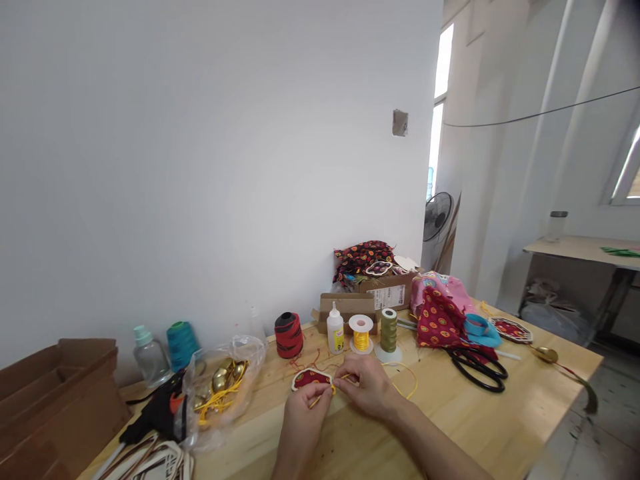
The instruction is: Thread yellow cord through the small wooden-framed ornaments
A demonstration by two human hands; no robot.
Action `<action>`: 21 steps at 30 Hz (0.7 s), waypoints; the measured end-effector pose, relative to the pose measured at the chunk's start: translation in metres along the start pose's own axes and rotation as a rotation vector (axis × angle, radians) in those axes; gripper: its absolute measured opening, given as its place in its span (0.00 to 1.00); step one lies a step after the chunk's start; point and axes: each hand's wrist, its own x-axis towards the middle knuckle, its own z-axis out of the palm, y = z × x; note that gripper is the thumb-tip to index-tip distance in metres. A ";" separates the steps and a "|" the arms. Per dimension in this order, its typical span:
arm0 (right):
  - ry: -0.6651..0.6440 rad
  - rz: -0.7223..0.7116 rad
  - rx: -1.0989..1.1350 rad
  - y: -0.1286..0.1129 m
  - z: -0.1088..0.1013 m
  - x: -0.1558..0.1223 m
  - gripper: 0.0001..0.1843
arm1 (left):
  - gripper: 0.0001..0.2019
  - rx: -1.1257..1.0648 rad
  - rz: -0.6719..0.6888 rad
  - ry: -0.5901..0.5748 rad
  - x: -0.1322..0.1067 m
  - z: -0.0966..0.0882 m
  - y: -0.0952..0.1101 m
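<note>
My left hand (306,412) is closed in a pinch on a yellow cord (415,381), at the near edge of a small red-fabric ornament with a pale scalloped frame (311,378). Close by on the right, my right hand (367,385) pinches the same cord, its fingertips almost meeting those of the left. A small yellow loop shows between the fingertips. From behind my right hand the cord curves out over the table. Behind the hands stand a white glue bottle (335,331), a spool of yellow cord (361,337) and an olive thread cone (389,332).
On the wooden table (480,427), black-handled scissors (480,370) lie right, near red patterned fabric (437,317). To the left are a plastic bag with brass bells (223,380), a black glue gun (155,407) and a cardboard box (60,407). A red-black thread cone (289,335) stands behind.
</note>
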 end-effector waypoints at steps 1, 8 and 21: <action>0.000 -0.005 0.003 0.000 0.000 0.000 0.06 | 0.12 0.007 0.002 0.006 0.000 0.000 0.000; -0.019 -0.019 0.020 -0.002 -0.002 0.000 0.05 | 0.14 0.054 -0.036 0.023 -0.002 -0.002 0.001; 0.009 -0.003 0.162 0.001 0.003 0.000 0.06 | 0.16 0.020 -0.015 0.038 0.000 0.000 -0.003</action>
